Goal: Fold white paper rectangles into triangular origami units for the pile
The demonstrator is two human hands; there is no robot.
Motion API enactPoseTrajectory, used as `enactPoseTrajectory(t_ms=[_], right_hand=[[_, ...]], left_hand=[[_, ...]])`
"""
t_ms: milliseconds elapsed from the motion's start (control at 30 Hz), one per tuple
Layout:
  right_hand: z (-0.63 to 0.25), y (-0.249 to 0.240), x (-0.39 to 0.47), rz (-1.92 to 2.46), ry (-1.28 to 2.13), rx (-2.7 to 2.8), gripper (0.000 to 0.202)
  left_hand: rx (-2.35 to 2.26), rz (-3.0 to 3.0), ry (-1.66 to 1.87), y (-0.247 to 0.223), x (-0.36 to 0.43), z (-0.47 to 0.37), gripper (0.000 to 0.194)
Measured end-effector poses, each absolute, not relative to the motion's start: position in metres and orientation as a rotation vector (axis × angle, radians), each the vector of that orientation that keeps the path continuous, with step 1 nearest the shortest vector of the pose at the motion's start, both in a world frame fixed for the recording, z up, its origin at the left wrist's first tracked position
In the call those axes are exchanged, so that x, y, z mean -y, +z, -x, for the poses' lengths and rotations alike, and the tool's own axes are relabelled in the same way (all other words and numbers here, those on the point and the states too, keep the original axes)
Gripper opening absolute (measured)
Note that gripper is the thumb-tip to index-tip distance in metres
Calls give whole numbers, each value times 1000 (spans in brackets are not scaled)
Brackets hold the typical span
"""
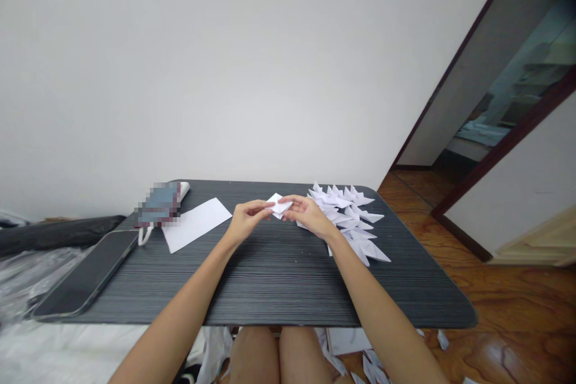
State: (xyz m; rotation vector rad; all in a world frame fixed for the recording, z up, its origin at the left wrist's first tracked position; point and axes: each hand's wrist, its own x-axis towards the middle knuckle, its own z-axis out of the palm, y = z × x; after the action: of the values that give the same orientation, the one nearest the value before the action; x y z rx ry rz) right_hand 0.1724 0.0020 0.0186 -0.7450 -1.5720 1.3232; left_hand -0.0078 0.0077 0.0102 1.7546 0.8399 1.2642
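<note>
A small folded white paper [279, 205], diamond-shaped with pointed corners, is held up over the middle of the table. My left hand [249, 217] pinches its left side between thumb and fingers. On the other side, my right hand [308, 213] grips the right edge the same way. Close to my right hand lies a pile of folded paper boats [355, 222], their points sticking out to the right. A flat white sheet of paper [197, 225] rests to the left of my left hand.
The dark table [270, 288] stands against a white wall. On its left are a smartphone [87, 273] and a blurred-out object [158, 205] with a white cord, overlapping the sheet. More folded papers [373, 366] lie on the floor below. A doorway opens at the right.
</note>
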Motion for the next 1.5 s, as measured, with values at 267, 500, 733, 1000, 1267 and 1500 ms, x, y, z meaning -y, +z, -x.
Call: enactPoseTrajectory(t_ms=[267,500,733,1000,1267,1500], right_hand=[[-168,13,-6,801,1153,1503,20],[-167,16,-4,773,1129,1434,17],[-170,15,-3,808,1055,1537,16],[-170,8,-9,834,970,1518,13],[-169,11,-8,797,1033,1462,20],[-159,11,-5,843,1023,1410,21]], left_hand=[[-906,-1700,1417,14,-2,5,18],[-926,-1594,1441,12,-3,3,25],[-928,-1711,1462,14,-7,7,19],[-1015,-1631,1559,9,-5,2,16],[-1084,-1632,1525,10,-2,2,17],[-1001,-1587,1525,8,-1,-4,18]])
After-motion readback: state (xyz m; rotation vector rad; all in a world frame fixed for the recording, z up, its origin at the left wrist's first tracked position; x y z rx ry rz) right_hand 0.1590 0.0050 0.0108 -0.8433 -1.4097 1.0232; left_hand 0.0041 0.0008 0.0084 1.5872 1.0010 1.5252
